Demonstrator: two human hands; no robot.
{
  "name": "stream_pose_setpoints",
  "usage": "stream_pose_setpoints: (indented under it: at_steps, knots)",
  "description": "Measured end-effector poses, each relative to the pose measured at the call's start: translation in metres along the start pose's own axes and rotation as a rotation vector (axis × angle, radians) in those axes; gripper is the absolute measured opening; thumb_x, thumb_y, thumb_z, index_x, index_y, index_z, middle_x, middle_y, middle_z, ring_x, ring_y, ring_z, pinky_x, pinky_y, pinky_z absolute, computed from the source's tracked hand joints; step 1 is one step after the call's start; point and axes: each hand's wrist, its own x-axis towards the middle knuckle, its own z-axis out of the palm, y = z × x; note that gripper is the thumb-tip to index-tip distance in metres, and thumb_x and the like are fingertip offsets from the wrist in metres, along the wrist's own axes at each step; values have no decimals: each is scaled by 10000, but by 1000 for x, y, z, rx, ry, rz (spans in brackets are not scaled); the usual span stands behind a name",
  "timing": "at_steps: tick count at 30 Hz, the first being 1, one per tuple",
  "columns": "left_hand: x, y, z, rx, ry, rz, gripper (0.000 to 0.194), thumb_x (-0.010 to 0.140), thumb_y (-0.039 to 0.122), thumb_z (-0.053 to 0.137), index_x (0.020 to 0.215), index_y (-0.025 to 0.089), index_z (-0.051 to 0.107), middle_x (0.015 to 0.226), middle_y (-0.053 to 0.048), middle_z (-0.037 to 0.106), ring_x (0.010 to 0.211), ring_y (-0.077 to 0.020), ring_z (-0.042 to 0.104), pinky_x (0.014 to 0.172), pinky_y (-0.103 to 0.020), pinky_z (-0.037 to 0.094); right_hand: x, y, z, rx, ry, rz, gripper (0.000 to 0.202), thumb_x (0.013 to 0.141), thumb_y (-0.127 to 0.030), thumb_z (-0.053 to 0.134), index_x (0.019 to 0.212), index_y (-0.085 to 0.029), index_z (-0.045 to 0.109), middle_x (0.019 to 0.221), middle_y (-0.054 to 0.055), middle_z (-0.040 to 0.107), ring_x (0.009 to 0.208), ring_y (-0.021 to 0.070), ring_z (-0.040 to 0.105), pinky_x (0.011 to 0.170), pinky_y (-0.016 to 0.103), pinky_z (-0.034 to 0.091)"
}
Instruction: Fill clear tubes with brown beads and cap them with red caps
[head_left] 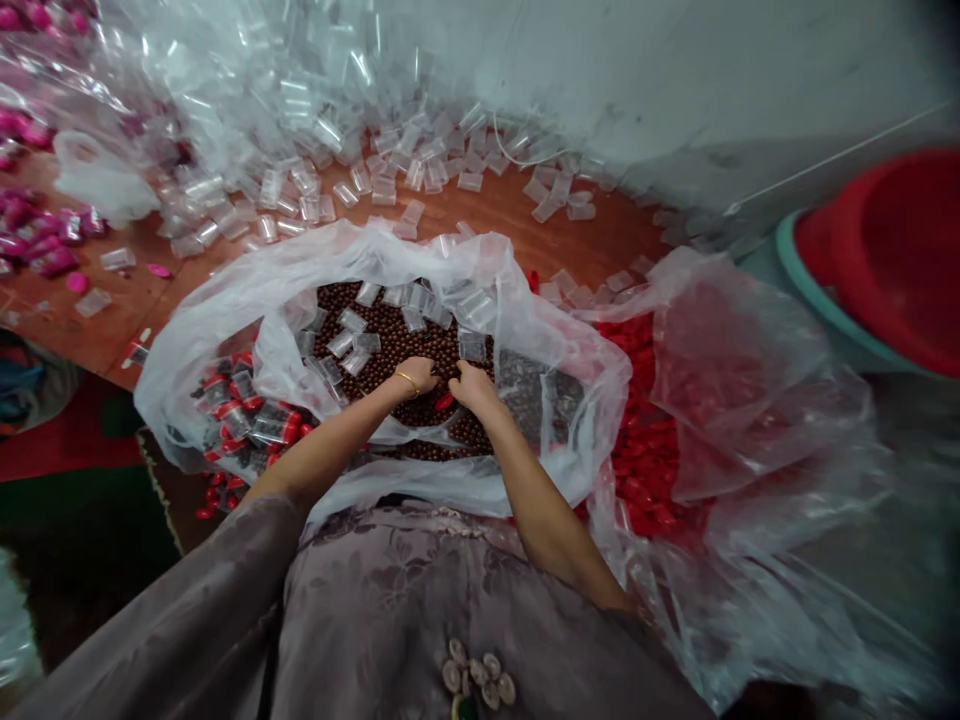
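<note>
Both my hands are over a mass of small brown beads in a bag lined with whitish plastic. My left hand, a gold bangle at its wrist, has its fingers curled closed; what they hold is hidden. Just to its right, my right hand is closed too, its contents unclear. A small red piece shows between the hands, beside the right fingertips; I cannot tell whether it is gripped. Several clear plastic tubes lie on the beads, one tube close above my right hand.
Dark-filled containers with red caps are heaped at the left. Red caps fill a bag at the right. Loose clear tubes cover the orange-brown surface behind. Pink wrapped items lie far left; a red basin stands right.
</note>
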Motion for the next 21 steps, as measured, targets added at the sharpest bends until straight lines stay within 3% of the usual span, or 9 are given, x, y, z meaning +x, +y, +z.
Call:
stream_pose_setpoints:
  at_steps: [4,7,9,12,15,21]
  knots:
    - [-4,-11,9,-110,-6,115,236,734,279,553,921,162,635,891,-41,663,864,-176,590,772,-248,436,-14,5,-7,34,0,-155,357,764,-190,430,1080,-179,598,890,70,673,785,168,590,709,235,399]
    - [-14,-20,16,-467,-23,286,307,727,240,564,1014,136,594,977,-44,651,888,-146,585,814,-249,438,-30,12,-13,213,97,-263,415,773,-228,446,1172,-186,556,807,24,665,702,136,572,695,222,408]
    - [-21,-22,19,-762,-40,394,349,719,258,591,1032,104,574,1033,-86,635,925,-152,582,851,-278,434,-38,16,-14,380,203,-221,393,791,-300,445,1136,-172,582,770,17,660,673,135,568,688,230,420]
    - [-31,-19,19,-1005,-24,456,422,685,346,656,1020,102,574,1092,-125,611,990,-172,567,909,-314,410,-49,21,-8,474,307,-49,385,833,-392,384,992,-153,642,791,43,670,703,156,582,699,252,428]
    - [-44,-16,18,-1127,-13,428,519,645,425,689,1036,108,560,1087,-133,613,989,-180,572,924,-335,402,-62,28,4,325,318,-9,407,869,-383,328,951,-141,646,857,85,668,777,181,585,742,274,413]
    - [-67,-20,23,-1190,-13,349,545,602,465,712,983,103,567,973,-98,633,864,-159,586,821,-304,450,-99,36,24,-23,259,-178,402,864,-383,381,1130,-136,553,1086,129,570,965,223,505,824,330,381]
